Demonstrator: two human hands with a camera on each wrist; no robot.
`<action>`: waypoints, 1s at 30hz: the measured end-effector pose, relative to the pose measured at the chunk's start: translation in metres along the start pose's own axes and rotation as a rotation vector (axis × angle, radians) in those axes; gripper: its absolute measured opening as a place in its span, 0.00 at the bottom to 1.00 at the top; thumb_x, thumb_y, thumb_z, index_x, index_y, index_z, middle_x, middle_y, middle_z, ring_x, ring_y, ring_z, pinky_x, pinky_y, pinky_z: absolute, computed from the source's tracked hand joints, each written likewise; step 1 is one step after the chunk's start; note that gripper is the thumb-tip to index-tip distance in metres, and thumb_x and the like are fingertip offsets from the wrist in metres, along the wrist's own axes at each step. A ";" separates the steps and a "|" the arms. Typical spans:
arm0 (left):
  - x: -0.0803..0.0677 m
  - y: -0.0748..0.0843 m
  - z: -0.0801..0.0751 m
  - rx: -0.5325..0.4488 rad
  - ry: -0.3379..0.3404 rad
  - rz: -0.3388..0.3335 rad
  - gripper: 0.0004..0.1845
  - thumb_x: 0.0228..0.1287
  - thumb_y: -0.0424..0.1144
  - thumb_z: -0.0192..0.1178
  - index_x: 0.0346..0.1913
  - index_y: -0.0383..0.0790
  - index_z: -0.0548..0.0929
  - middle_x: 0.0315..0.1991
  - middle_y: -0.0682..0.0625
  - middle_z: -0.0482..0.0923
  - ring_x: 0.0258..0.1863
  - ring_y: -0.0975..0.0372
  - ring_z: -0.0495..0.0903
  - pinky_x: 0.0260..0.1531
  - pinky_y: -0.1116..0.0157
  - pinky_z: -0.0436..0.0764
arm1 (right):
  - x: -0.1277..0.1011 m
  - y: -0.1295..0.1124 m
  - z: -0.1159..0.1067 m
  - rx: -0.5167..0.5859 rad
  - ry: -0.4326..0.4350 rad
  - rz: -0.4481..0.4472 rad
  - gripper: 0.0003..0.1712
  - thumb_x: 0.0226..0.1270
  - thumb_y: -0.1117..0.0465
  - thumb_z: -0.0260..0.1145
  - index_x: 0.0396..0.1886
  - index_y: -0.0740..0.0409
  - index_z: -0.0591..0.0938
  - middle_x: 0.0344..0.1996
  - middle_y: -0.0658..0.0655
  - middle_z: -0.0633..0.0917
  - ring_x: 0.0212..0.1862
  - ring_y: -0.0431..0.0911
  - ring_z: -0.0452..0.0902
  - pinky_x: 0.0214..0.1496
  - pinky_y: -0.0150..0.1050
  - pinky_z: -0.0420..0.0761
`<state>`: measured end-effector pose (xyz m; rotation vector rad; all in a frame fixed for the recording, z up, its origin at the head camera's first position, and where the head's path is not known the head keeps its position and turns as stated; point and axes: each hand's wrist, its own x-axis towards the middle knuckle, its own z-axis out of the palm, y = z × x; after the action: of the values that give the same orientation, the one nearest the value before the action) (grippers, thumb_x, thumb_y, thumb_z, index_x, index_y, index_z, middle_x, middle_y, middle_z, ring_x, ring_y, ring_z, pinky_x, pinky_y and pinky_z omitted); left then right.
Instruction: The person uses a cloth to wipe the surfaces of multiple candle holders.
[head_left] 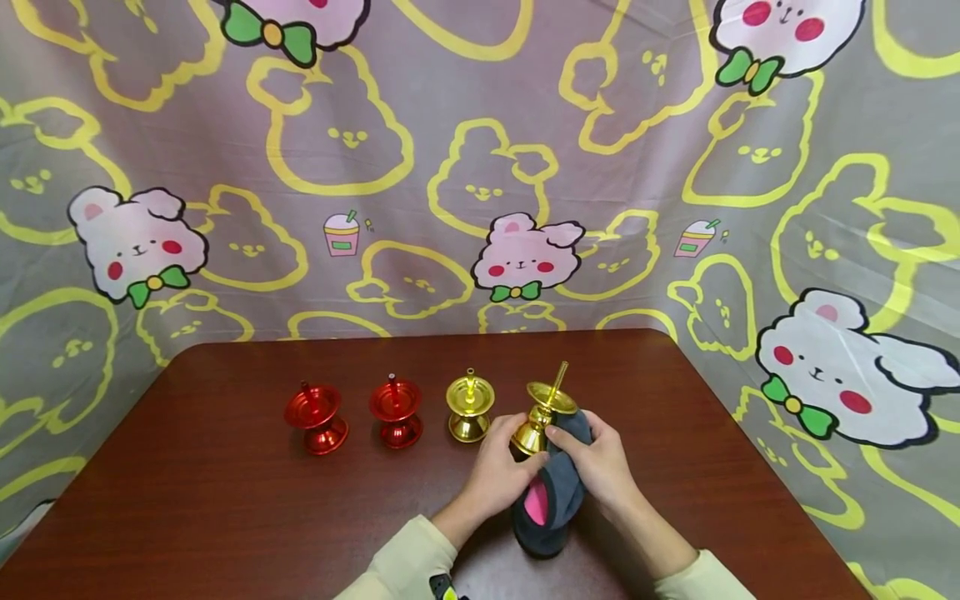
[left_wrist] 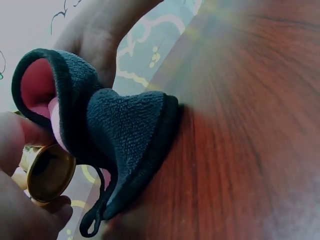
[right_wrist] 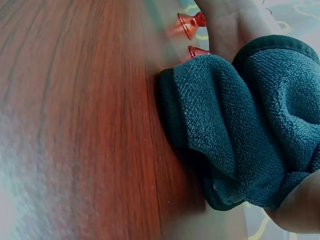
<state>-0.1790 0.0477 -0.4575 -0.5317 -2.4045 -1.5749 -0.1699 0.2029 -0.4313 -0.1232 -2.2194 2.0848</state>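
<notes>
A gold candle holder [head_left: 551, 400] with a dish and a thin upright tube is held over the table, its top leaning right. My left hand [head_left: 495, 471] grips it round the flared base, whose round underside [left_wrist: 50, 172] shows between fingers and thumb in the left wrist view. With my right hand [head_left: 603, 462] I hold a dark grey-blue fleecy cloth [head_left: 567, 483] against the holder's right side, the thumb lying in front by the stem. Pink lining shows in the cloth's folds, and its lower part hangs to the tabletop. Cloth hides most of the right fingers in the right wrist view.
To the left, a second gold candle holder [head_left: 470, 404] and two red candle holders, one nearer [head_left: 396, 410] and one farther left [head_left: 317, 417], stand upright in a row. The brown wooden table [head_left: 225, 500] is bordered behind and at the sides by a patterned curtain [head_left: 420, 192].
</notes>
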 end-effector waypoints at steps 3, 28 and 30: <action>0.002 -0.001 0.003 -0.023 0.007 -0.016 0.26 0.56 0.35 0.70 0.58 0.28 0.79 0.52 0.41 0.78 0.53 0.50 0.77 0.56 0.51 0.75 | 0.001 0.000 -0.003 -0.059 0.001 -0.038 0.18 0.63 0.62 0.74 0.49 0.65 0.82 0.37 0.59 0.85 0.37 0.47 0.81 0.37 0.36 0.81; 0.026 -0.015 0.028 -0.102 0.100 -0.098 0.12 0.61 0.36 0.68 0.47 0.42 0.83 0.41 0.51 0.84 0.41 0.58 0.80 0.43 0.59 0.77 | 0.000 -0.016 -0.057 -0.321 -0.101 -0.054 0.24 0.67 0.57 0.71 0.57 0.67 0.79 0.38 0.60 0.86 0.34 0.47 0.83 0.37 0.38 0.83; 0.027 -0.018 0.028 -0.104 0.111 -0.116 0.10 0.62 0.37 0.68 0.45 0.42 0.82 0.39 0.51 0.83 0.40 0.56 0.80 0.41 0.60 0.75 | 0.000 -0.017 -0.065 -0.337 -0.098 -0.054 0.25 0.67 0.57 0.71 0.57 0.67 0.79 0.37 0.60 0.85 0.33 0.48 0.83 0.36 0.39 0.83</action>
<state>-0.2106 0.0715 -0.4736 -0.3190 -2.3190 -1.7357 -0.1614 0.2659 -0.4099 0.0162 -2.5827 1.7083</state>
